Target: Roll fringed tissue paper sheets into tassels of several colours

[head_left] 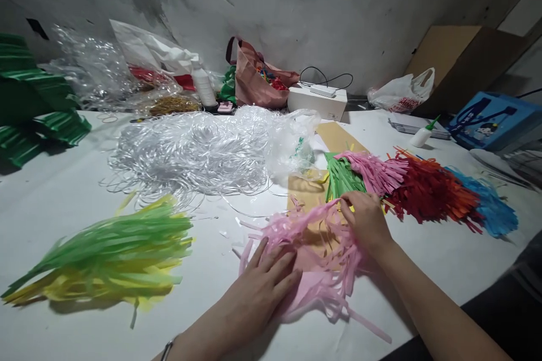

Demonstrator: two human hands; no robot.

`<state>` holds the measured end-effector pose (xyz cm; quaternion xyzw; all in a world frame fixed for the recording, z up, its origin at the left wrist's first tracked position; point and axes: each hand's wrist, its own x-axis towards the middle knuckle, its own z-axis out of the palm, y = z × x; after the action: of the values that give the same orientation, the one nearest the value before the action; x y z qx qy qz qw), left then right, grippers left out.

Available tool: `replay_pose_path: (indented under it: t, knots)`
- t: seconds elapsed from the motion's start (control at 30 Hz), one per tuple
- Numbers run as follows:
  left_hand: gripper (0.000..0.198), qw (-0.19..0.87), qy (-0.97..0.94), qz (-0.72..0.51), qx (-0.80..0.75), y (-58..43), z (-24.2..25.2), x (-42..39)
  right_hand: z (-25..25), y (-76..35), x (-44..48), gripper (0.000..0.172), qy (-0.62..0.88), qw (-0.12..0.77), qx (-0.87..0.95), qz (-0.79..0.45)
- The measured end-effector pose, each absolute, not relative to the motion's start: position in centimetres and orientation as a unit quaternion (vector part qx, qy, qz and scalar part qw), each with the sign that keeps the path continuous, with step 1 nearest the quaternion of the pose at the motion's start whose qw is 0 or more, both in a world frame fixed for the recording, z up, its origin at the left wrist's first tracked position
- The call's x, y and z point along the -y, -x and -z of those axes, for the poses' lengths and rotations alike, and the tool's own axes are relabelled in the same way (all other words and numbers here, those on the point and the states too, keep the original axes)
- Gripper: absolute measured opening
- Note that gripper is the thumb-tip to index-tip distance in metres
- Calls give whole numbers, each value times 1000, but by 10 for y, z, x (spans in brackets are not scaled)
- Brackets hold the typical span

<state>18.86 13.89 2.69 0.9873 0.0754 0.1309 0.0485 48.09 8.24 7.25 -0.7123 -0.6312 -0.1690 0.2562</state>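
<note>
Pink tissue-paper fringe (313, 287) lies loosely spread at the front of the table, partly over a brown cardboard sheet (301, 187). My left hand (271, 279) rests flat on the fringe's near left part, fingers stretched and slightly apart. At the fringe's upper right, my right hand (366, 220) pinches its edge between thumb and fingers, lifting it a little. Just beyond that hand are a green paper tassel (344, 175) and a pink paper tassel (379, 171). A green tissue fringe (114, 240) with a yellow tissue fringe (110, 282) lies apart on the left.
A big heap of clear shiny strands (199, 149) covers the table's middle. Red tassels (427, 192) and blue tassels (493, 208) lie on the right, near a glue bottle (423, 134). A pink bag (254, 79) and a white box (317, 102) stand against the wall.
</note>
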Motion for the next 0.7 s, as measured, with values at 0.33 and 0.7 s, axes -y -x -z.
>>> replay_pose_path:
  t: [0.33,0.7]
  knots:
    - [50,-22,-987,-134,-84,-186,-26,-145,-95,-576,-57,31,782,329,460,261]
    - [36,-28,-982,-178,-60,-201,-44,-160,-152,-614,50,36,749,289,421,422]
